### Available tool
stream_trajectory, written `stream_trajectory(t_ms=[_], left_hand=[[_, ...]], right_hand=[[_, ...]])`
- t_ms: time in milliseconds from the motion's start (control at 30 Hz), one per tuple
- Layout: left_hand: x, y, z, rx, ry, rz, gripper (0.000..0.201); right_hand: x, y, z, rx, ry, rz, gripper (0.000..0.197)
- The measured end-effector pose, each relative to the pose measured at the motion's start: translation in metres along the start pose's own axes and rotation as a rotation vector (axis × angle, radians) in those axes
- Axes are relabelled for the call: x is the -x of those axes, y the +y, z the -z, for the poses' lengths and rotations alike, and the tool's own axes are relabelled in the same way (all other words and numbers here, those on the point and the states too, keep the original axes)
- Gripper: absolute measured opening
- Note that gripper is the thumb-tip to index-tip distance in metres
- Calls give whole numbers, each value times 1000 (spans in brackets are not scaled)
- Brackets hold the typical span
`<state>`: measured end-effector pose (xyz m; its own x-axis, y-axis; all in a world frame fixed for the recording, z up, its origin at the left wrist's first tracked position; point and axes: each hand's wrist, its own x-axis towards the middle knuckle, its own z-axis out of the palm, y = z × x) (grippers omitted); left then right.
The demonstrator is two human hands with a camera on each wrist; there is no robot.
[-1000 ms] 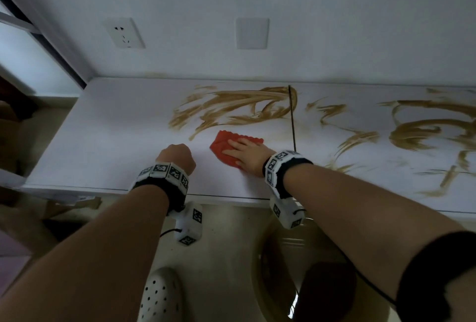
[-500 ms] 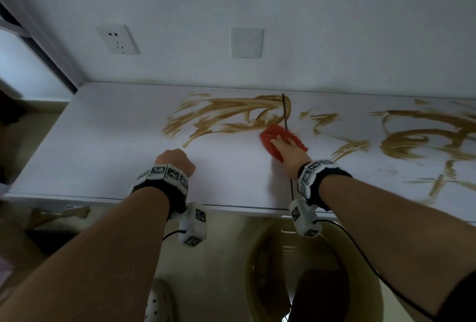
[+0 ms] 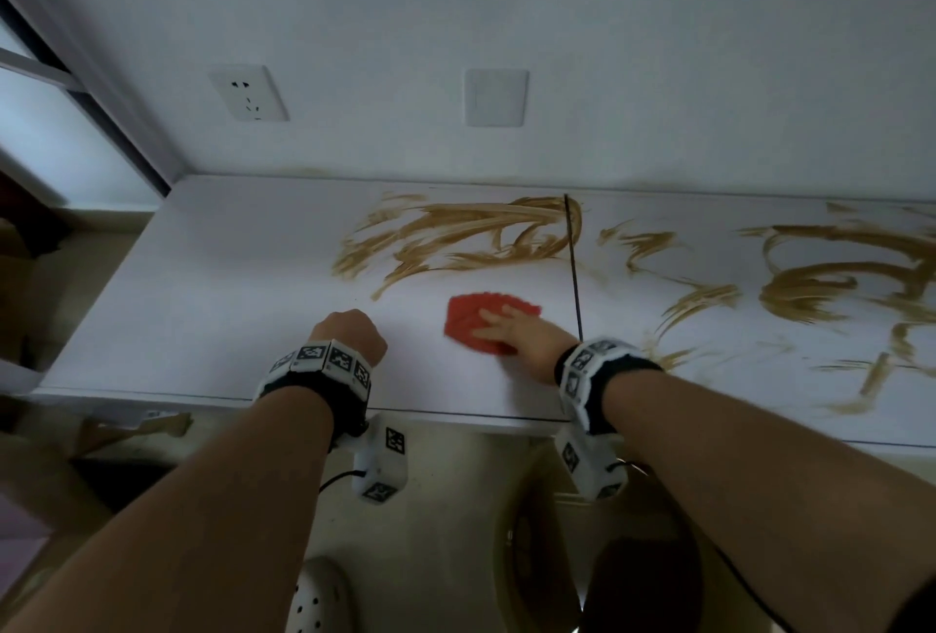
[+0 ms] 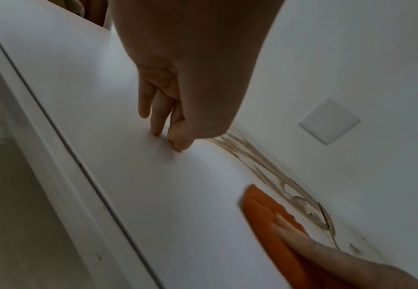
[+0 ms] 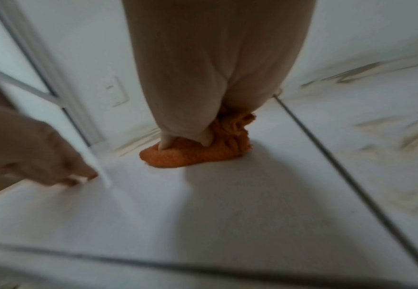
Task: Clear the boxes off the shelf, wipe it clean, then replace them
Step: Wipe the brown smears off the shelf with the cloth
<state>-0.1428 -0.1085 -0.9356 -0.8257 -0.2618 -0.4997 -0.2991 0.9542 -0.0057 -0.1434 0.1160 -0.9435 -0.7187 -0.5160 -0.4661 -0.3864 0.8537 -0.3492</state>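
My right hand (image 3: 527, 336) presses flat on the red cloth (image 3: 473, 323); brown smears (image 3: 456, 237) sit at 12 o'clock, left hand (image 3: 349, 336) curled, w/ nothing in it.

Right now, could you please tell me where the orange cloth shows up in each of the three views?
Head: orange cloth lies at centre on the white shelf, under the right hand.
Left wrist: cloth at lower right, fingers on top.
Right wrist: cloth at centre, pressed under the fingers.
Shared landmark: the dark seam in the shelf, just right of the cloth.

Wall socket (image 3: 248, 93), blank plate (image 3: 496, 97)
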Motion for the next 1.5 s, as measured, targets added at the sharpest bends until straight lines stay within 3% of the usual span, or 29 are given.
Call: stream_trajectory(t_ms=[133, 233, 333, 533, 667, 900, 1033, 1333, 1433, 1500], left_hand=[[-2, -10, -3, -25, -72, -29, 31], [1, -13, -1, -70, -88, -56, 38], [2, -12, -1, -115, -98, -90, 40], [9, -7, 0, -196, -107, -102, 41], [8, -6, -3, -248, -119, -132, 41], [13, -9, -6, -239, -156, -136, 46], [10, -10, -7, -217, -189, -139, 48], [19, -11, -4, -154, -182, -115, 45], [28, -7, -4, -203, -166, -155, 45], [36, -2, -3, -207, -194, -117, 45]], right_hand=[[-2, 30, 20, 50, -54, -259, 75], [-11, 25, 26, 111, -123, -318, 78], [-16, 4, 22, 137, -125, -252, 76], [-8, -59, -11, 144, -157, 46, 64], [12, -43, -26, 65, -194, 82, 72], [43, 8, 2, 92, -150, -259, 81], [26, 4, 7, 100, -191, -340, 86], [31, -41, -29, 46, -238, -75, 77], [54, -33, -33, 75, -320, 5, 69], [71, -18, -32, 68, -314, -30, 70]])
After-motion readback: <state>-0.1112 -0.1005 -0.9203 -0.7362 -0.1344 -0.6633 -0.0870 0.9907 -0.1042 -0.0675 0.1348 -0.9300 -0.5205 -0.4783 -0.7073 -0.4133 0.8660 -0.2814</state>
